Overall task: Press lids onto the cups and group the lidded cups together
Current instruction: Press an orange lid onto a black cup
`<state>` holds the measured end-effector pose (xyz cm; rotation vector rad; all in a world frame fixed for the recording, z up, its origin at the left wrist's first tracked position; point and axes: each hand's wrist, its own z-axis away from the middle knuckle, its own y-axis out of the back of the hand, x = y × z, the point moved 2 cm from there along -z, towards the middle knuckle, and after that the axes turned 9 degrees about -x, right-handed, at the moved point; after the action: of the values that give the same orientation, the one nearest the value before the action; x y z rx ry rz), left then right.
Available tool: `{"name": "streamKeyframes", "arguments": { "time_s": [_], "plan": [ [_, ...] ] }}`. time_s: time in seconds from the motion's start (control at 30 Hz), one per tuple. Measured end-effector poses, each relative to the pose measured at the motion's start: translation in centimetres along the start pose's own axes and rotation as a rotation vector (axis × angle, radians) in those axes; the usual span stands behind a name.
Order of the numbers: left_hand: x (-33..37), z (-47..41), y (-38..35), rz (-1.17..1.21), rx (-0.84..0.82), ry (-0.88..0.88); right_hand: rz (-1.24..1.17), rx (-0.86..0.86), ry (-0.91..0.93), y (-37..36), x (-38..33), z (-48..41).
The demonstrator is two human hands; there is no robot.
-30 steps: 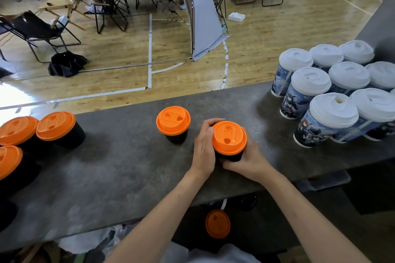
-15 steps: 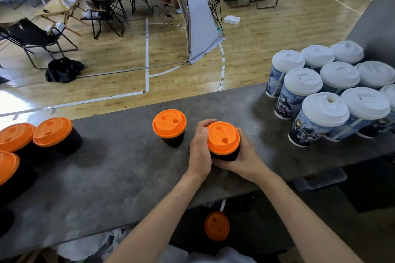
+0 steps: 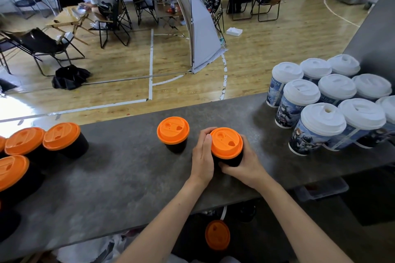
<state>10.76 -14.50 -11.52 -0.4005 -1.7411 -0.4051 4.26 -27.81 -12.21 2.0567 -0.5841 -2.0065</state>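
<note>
While both hands wrap one cup, this is how the grey counter (image 3: 128, 177) looks from where I stand.

Left hand (image 3: 203, 156): curled against the left side of the black cup (image 3: 229, 160), fingers reaching round its far edge, grasping it.

Right hand (image 3: 243, 166): cupped around the same cup's right and near side, thumb low on the wall, also grasping it.

Held cup: upright on the counter near the middle, its orange lid (image 3: 226, 142) sitting on top, between the two hands.

Second black cup (image 3: 175, 145): at about 10 o'clock from the held one, just beside the left hand, upright with its own orange lid (image 3: 173, 130).

Orange-lidded group (image 3: 42, 141): well apart at 9 o'clock, several black cups bunched at the counter's left end.

White-lidded cups (image 3: 324, 100): a tight cluster of taller printed cups at about 2 o'clock, at the right end.

Loose orange lid (image 3: 217, 235): below the counter's near edge, at 6 o'clock, between the forearms.
</note>
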Motion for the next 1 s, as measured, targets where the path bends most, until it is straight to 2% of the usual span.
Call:
{"name": "streamKeyframes", "arguments": {
  "time_s": [0.1,0.23,0.4,0.6,0.77,0.83,0.9,1.0],
  "plan": [
    [-0.1,-0.1,0.0,0.012,0.012,-0.003,0.0,-0.04,0.016,-0.5,-0.2,-0.1],
    [-0.3,-0.2,0.1,0.014,0.001,-0.025,-0.003,-0.012,0.026,-0.6,-0.2,-0.2],
    [-0.1,-0.5,0.2,0.038,-0.01,0.025,-0.115,0.025,-0.069,0.1,-0.2,0.0],
    [1.4,-1.0,-0.4,0.154,-0.044,0.231,-0.514,0.037,-0.126,0.3,-2.9,-0.2],
    [8.0,-2.2,-0.2,0.339,-0.088,0.21,-0.836,0.097,-0.098,1.0,-8.7,0.4],
    [11.2,-2.1,0.1,0.393,-0.157,0.211,-1.005,0.053,-0.091,1.4,-11.5,0.8],
    [14.3,-1.7,0.5,0.444,-0.211,0.226,-1.12,-0.064,-0.069,1.7,-14.3,1.6],
    [17.8,-0.7,0.8,0.401,-0.209,0.178,-1.144,-0.196,0.011,2.0,-17.5,3.5]
  ]
}}
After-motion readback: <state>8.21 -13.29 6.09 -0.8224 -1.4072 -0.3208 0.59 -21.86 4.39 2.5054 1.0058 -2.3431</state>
